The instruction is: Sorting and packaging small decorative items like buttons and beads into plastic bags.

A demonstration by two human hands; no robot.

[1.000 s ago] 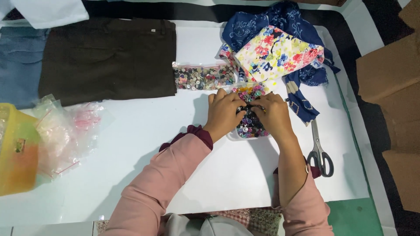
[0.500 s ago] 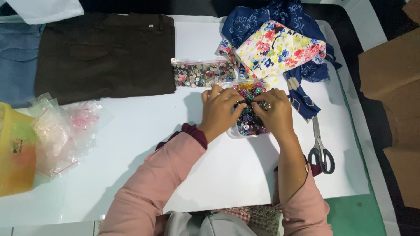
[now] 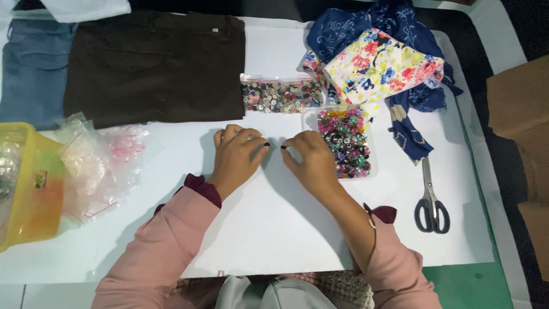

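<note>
A small dark button (image 3: 266,145) is pinched in the left hand (image 3: 237,155), another (image 3: 283,147) in the right hand (image 3: 311,163), on the white table (image 3: 171,229) beside a clear tray of coloured buttons (image 3: 345,143).

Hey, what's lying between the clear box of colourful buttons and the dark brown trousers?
In the head view, a clear zip bag of mixed buttons lies between the box and the trousers.

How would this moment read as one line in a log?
left hand: pinches small dark button | right hand: pinches small dark button | beside: clear box of coloured buttons | scissors lie apart
</note>
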